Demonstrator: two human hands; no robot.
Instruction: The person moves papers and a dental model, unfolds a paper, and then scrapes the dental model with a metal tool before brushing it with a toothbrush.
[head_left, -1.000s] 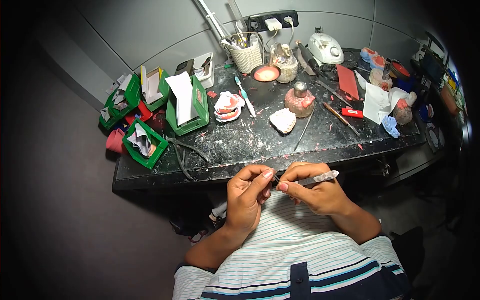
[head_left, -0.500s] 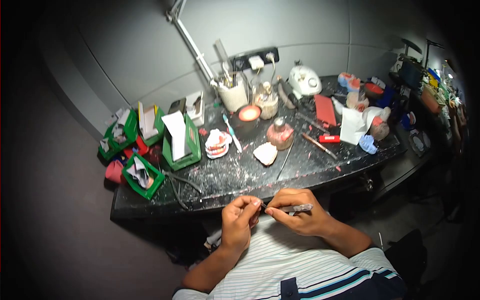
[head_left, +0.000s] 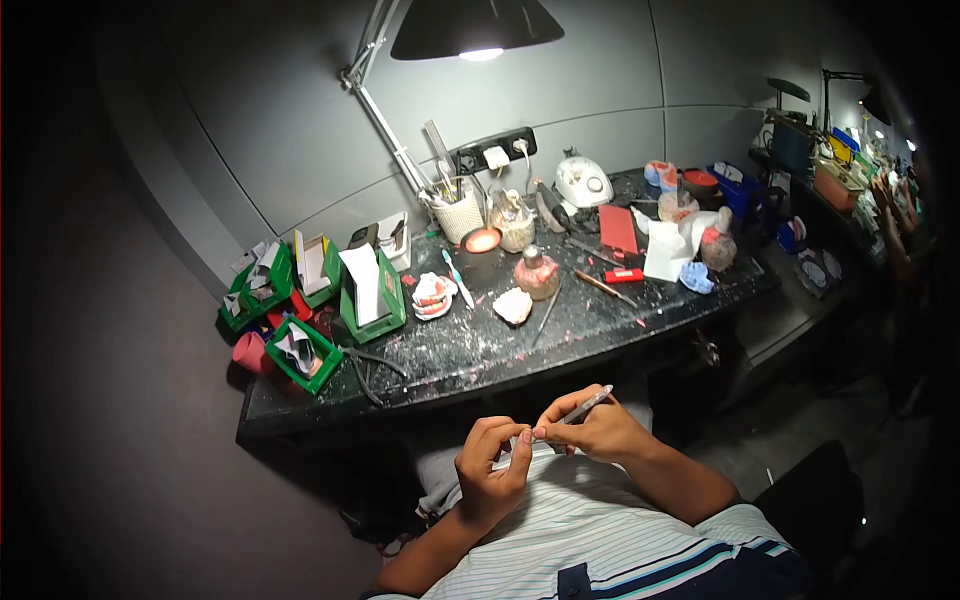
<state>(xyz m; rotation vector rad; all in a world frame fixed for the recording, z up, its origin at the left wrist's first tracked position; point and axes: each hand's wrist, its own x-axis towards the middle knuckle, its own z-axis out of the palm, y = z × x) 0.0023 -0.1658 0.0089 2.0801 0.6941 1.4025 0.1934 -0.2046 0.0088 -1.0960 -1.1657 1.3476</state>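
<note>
In front of the striped shirt, below the bench edge, both hands meet fingertip to fingertip. My right hand (head_left: 590, 432) is closed around a slim hand tool with a pale, speckled handle (head_left: 594, 399); its working end is hidden at the fingers. My left hand (head_left: 492, 465) is closed in a pinch, thumb against forefinger, right beside the tool's tip. Whatever sits in that pinch is too small and covered to name. On the bench beyond the hands are a denture model with red gums (head_left: 433, 297) and a cream-coloured cast (head_left: 513, 307).
Green bins (head_left: 372, 300) with papers stand at the bench's left, near dark pliers (head_left: 372, 375). A toothbrush (head_left: 459, 280), spirit burner (head_left: 536, 272), red wax sheet (head_left: 618, 230) and blue lump (head_left: 696, 278) lie farther back. A lit lamp (head_left: 478, 30) hangs overhead.
The view has tilted up, bringing the lamp in. The tool's handle has swung from nearly level to pointing up and right. The hands remain together.
</note>
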